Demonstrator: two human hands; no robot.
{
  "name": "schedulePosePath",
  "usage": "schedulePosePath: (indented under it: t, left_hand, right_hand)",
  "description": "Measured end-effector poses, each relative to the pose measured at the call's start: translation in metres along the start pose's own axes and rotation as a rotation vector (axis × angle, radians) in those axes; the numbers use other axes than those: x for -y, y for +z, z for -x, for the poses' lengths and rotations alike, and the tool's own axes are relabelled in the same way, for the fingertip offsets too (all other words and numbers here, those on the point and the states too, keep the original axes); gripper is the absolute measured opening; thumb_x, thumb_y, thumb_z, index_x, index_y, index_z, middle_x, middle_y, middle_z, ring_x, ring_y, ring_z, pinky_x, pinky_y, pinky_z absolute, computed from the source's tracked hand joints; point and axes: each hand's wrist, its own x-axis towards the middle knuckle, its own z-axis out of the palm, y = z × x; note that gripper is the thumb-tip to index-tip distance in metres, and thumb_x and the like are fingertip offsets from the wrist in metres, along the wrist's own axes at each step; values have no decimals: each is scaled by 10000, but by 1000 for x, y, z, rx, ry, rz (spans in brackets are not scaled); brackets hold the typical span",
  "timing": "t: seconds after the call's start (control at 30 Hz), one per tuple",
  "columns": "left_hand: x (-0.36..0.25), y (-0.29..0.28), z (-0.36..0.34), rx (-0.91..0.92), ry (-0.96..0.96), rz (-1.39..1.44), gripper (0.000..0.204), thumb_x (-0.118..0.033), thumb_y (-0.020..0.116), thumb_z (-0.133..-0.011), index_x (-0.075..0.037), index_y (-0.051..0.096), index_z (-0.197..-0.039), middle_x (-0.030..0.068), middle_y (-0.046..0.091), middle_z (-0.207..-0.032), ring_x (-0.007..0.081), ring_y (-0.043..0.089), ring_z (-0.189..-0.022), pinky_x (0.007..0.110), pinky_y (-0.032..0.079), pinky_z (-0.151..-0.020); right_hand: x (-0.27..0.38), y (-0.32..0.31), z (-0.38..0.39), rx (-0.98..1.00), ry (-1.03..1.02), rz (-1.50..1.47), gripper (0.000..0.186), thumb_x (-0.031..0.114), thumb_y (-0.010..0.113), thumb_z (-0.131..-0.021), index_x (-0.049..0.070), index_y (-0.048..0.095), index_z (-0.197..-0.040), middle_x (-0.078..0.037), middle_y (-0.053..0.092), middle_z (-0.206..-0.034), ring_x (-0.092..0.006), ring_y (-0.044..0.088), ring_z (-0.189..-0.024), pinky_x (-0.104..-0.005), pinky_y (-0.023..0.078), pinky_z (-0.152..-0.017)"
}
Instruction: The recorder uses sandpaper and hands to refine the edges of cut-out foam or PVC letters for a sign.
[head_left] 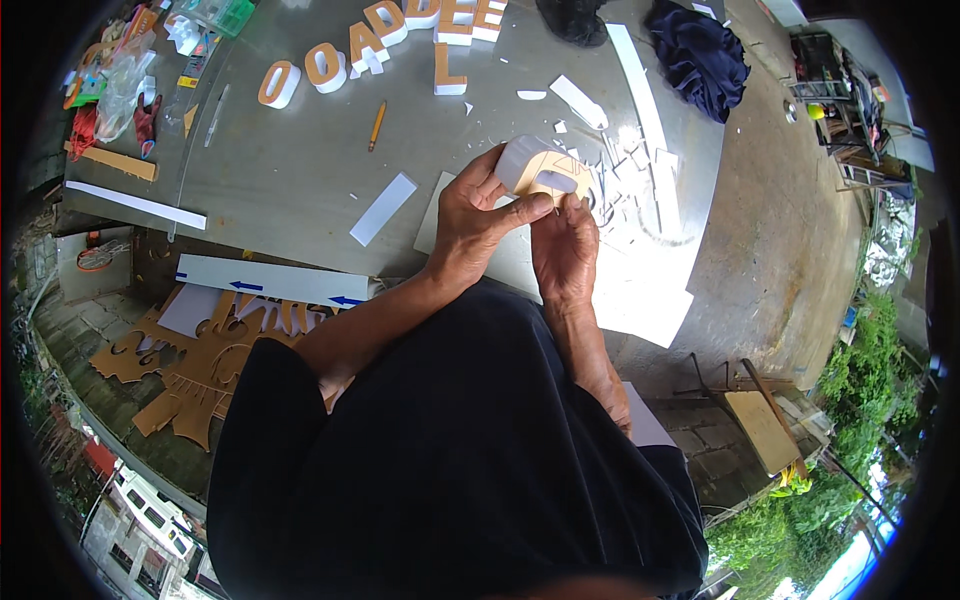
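Both my hands grip a rounded white-sided piece (pixel 530 160) with a tan face, pencil lines and an oval hole. My left hand (pixel 468 215) wraps round its left side, thumb on the lower edge. My right hand (pixel 568 250) pinches its lower right edge, palm upward. Beneath them lies a sunlit white board (pixel 665 310) with white scraps and strips (pixel 645 110). To the left are a loose white strip (pixel 384 208) and an orange pencil (pixel 377 128). White-sided cut-out letters (pixel 277 84) with tan faces stand at the back of the grey table (pixel 280 180).
Black cloth bundles (pixel 695 60) sit back right. A pen (pixel 216 117), plastic bags (pixel 125 95) and a green box (pixel 217 15) lie at left. Brown cardboard offcuts (pixel 180 390) are low on the left; a small tan-topped stand (pixel 760 430) is low on the right.
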Motion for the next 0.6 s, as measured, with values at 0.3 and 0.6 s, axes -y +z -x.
schedulePosePath:
  t: [0.3,0.6]
  left_hand:
    - [-37,-14,-22,176,31,-362,530,-113,809,-805,74,597,-1254,145,692,-1121,211,647,-1080,336,506,-973]
    - [-59,-36,-34,406,-3,-706,592,-289,889,-684,54,697,-1126,156,735,-992,235,700,-932,339,543,-893]
  right_hand:
    - [16,-4,7,132,76,295,691,324,739,-844,-19,455,-1373,-144,559,-1323,-276,498,-1271,-446,326,-1139]
    - [53,6,-1,359,-127,1020,568,224,824,-754,-4,629,-1236,-70,646,-1068,-193,602,-952,-334,495,-815]
